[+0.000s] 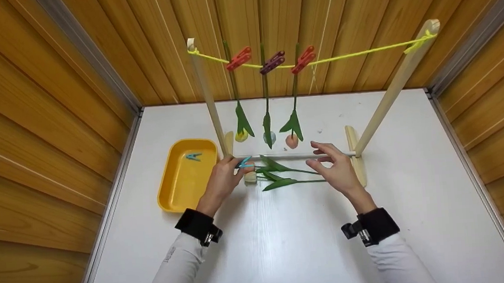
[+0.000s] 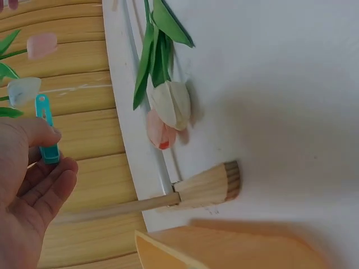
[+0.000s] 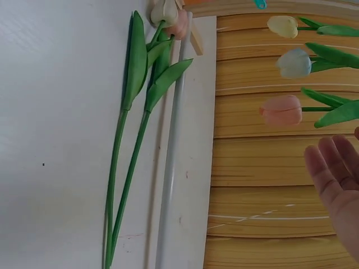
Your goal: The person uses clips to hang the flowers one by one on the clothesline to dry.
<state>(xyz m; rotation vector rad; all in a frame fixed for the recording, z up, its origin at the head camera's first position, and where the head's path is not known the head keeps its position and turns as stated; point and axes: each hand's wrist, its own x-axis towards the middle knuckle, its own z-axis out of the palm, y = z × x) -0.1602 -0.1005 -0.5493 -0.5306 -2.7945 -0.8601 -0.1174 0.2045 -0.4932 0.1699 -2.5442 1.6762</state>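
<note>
Turquoise, probably light and springy, the clothespin [image 2: 46, 116] is pinched in the left hand [image 1: 221, 181] above the table [image 1: 285, 232], best squeezed at its handles, while the empty right hand [image 1: 337, 169] is loosely spread.

Head view looks forward-down over the table [image 1: 281, 241] — wide; wrist views sit closer, turned sideways, both sharing the lying tulips [image 2: 172, 105].

Wood-plank wall [image 1: 344, 2] at 12 o'clock, boards upright. Plank side walls at 9 o'clock [image 1: 34, 130] and 3 o'clock [image 1: 499, 124]. Grey metal corner strips [image 1: 90, 50] at 10 and 2. White tabletop [image 1: 414, 183] central; pale light sheen toward 6.
</note>
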